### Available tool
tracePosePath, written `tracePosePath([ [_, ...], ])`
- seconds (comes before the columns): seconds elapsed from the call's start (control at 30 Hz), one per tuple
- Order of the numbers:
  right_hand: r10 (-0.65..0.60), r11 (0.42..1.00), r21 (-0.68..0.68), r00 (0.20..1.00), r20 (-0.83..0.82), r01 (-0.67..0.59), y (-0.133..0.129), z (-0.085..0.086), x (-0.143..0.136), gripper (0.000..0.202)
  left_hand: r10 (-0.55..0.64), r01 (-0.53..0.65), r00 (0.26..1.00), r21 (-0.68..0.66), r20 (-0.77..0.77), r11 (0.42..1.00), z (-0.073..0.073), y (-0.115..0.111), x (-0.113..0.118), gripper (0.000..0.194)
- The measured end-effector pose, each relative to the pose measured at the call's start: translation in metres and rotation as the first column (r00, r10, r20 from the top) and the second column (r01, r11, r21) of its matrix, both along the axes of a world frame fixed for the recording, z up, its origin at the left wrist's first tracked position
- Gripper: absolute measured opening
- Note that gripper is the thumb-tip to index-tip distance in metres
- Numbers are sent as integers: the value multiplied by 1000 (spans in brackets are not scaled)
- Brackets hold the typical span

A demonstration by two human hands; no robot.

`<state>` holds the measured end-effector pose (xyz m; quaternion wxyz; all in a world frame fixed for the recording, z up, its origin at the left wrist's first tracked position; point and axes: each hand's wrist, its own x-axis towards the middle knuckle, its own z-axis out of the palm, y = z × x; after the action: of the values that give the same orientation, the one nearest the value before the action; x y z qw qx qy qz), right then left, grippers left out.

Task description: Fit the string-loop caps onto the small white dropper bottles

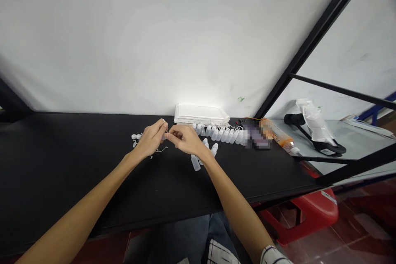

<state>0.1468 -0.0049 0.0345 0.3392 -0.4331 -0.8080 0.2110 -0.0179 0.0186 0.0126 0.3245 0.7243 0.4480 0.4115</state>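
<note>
Above the middle of the black table, my left hand (152,138) has its fingers closed around a small whitish piece, mostly hidden. My right hand (185,138) meets it at the fingertips, thumb and fingers pinched at the same piece; what exactly it grips is too small to tell. Small white caps (134,136) and a thin white curved strip (161,149) lie by my left hand. Below my right wrist lies a translucent small bottle (195,163), with several more partly hidden by the wrist. A row of similar bottles (223,135) stretches to the right.
A stack of white sheets (201,114) rests against the wall. Right of the bottles are a blurred dark object (261,138) and an orange-labelled bottle (280,137). A glass shelf (352,142) holds a black stand with a white bag. A red stool (318,210) stands below.
</note>
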Motion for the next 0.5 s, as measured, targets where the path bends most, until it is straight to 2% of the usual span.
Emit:
tracePosePath([
  [0.17, 9, 1000, -12, 1000, 23, -9, 0, 0, 0, 36, -13, 13, 999, -8, 29, 1000, -1, 0, 2, 36],
  [0.33, -8, 1000, 22, 999, -43, 9, 0, -3, 1, 29, -11, 13, 998, -20, 63, 1000, 3, -2, 3, 35],
  [0.5, 2, 1000, 3, 1000, -5, -2, -1, -2, 0, 33, -18, 19, 999, -43, 28, 999, 2, -4, 4, 34],
])
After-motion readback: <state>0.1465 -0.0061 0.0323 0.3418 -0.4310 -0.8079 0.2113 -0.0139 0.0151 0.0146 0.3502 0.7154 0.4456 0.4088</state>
